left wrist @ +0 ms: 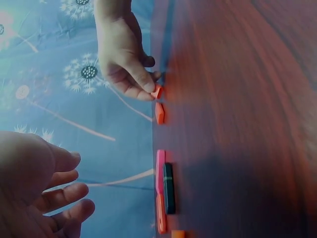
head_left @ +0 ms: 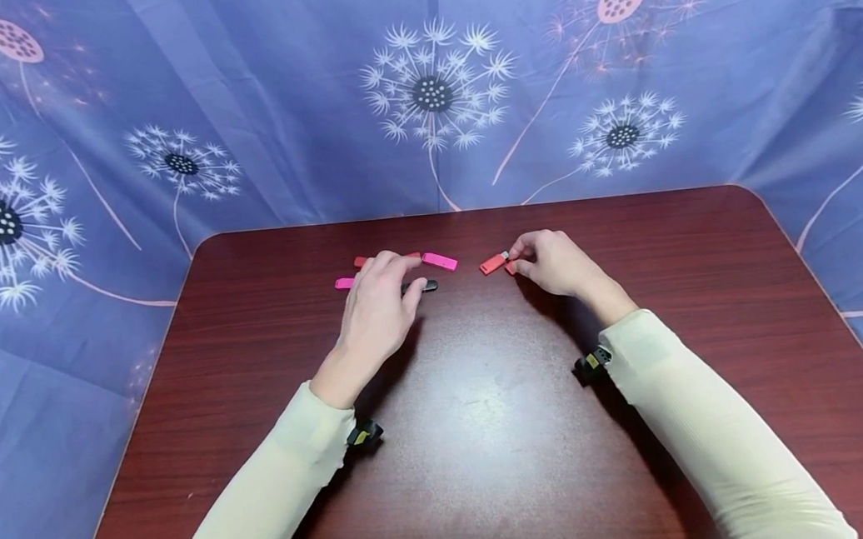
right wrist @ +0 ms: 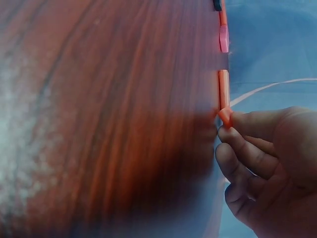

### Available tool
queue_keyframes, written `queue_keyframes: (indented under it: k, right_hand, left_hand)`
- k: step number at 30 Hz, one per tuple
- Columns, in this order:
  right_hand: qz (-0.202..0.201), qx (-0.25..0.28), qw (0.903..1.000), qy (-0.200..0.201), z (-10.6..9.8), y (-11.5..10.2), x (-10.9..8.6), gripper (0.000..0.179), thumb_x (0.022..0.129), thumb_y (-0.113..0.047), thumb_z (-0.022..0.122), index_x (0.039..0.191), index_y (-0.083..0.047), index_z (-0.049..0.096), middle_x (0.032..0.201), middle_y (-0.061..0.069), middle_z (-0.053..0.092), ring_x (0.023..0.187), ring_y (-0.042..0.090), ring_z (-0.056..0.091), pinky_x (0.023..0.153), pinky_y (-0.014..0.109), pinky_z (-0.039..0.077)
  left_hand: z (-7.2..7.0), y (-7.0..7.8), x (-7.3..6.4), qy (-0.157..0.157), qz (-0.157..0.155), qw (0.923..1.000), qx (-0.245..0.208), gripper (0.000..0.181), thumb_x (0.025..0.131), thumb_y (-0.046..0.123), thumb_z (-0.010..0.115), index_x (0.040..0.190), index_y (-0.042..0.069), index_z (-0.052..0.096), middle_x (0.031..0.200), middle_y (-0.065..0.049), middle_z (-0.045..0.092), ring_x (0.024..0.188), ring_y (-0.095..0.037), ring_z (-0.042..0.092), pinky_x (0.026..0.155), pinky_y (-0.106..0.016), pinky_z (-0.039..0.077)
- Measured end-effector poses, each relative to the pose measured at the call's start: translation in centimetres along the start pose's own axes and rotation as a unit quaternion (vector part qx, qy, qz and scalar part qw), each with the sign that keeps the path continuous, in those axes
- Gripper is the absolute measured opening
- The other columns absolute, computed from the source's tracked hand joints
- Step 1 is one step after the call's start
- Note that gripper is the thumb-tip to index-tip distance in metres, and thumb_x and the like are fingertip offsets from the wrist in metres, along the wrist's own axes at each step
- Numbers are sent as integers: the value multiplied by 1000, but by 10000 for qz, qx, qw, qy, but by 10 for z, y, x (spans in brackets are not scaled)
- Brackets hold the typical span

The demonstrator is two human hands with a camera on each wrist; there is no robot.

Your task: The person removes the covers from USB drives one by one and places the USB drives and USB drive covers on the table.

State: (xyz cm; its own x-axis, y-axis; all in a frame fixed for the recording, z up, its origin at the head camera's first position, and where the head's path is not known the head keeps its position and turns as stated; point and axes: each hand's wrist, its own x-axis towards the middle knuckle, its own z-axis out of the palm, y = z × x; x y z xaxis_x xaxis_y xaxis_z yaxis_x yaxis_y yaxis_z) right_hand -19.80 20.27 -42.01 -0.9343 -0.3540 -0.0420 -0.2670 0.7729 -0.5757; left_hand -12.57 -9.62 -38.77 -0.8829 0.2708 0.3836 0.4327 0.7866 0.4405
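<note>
My right hand [head_left: 557, 266] pinches a small red cap [right wrist: 226, 116] between thumb and fingertips. Just left of it lies a red USB stick [head_left: 493, 263] with its metal plug bare, on the table. My left hand [head_left: 379, 300], fingers relaxed and holding nothing, hovers over the other sticks. Around and partly beneath it in the head view are a black stick [head_left: 427, 286], a pink stick [head_left: 440, 261], a red stick [head_left: 360, 262] and a second pink stick [head_left: 345, 283]. The left hand hides parts of several of these.
The sticks lie toward the far side of a dark reddish wooden table [head_left: 490, 466]. Behind the table hangs a blue cloth [head_left: 301, 128] printed with dandelions. A small black camera is worn at each wrist.
</note>
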Motion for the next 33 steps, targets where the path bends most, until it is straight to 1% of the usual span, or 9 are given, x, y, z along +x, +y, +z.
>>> queue_keyframes:
  k: [6,9,12,16,21,25,31,33]
  right_hand:
    - [43,-32,10000,-9,2,-1,2,4,100,-8,71,101,-5,74,93,5,79,79,22,61,80,41,45]
    - [59,-47,10000,-19,2,-1,3,4,100,-7,70,102,-5,73,94,6,79,80,23,62,81,42,46]
    - [92,-46,9999,-62,3,-1,4,5,100,-7,70,103,-4,73,95,8,78,82,25,62,82,43,47]
    - [113,-44,9999,-93,2,0,4,6,100,-6,69,104,-4,73,97,9,78,84,26,63,82,44,47]
    - [123,-64,9999,-24,0,1,1,7,100,-7,69,105,-3,72,97,10,77,85,27,64,82,45,48]
    - [67,-113,9999,24,-2,2,-2,8,100,-8,69,106,-3,72,97,11,77,86,28,65,83,46,49]
    - [22,-65,10000,65,-4,0,-7,11,100,-8,69,109,-2,72,99,12,76,91,30,67,87,48,51]
    - [23,-26,10000,91,-5,-1,-9,12,100,-8,69,110,-2,72,99,12,76,93,30,68,88,49,52]
  left_hand:
    - [-7,-12,-9,187,14,9998,-11,26,98,12,77,122,4,75,114,-10,71,103,-32,64,91,-45,51]
    - [-11,-17,-14,226,-41,9997,3,26,98,11,77,122,4,76,115,-11,71,103,-34,64,90,-47,51]
    - [-16,-21,-18,271,-51,9996,-22,26,97,11,77,122,3,76,115,-12,72,103,-36,64,92,-49,50]
    - [-24,-27,-23,283,-93,9995,-91,26,97,10,77,122,2,76,114,-14,72,103,-35,63,92,-49,51]
    - [-32,-34,-27,143,-244,9995,-102,25,99,11,76,122,1,75,114,-14,71,103,-34,62,92,-47,52]
    - [-38,-41,-32,-24,-369,9993,-108,24,99,11,75,121,2,76,112,-12,70,105,-32,62,93,-46,53]
    - [-46,-51,-37,-373,-478,9981,-121,28,100,10,75,128,6,75,116,-11,71,110,-31,63,97,-46,52]
    - [-48,-54,-38,-492,-514,9974,-71,28,99,11,76,127,6,76,116,-11,71,107,-31,63,95,-46,53]
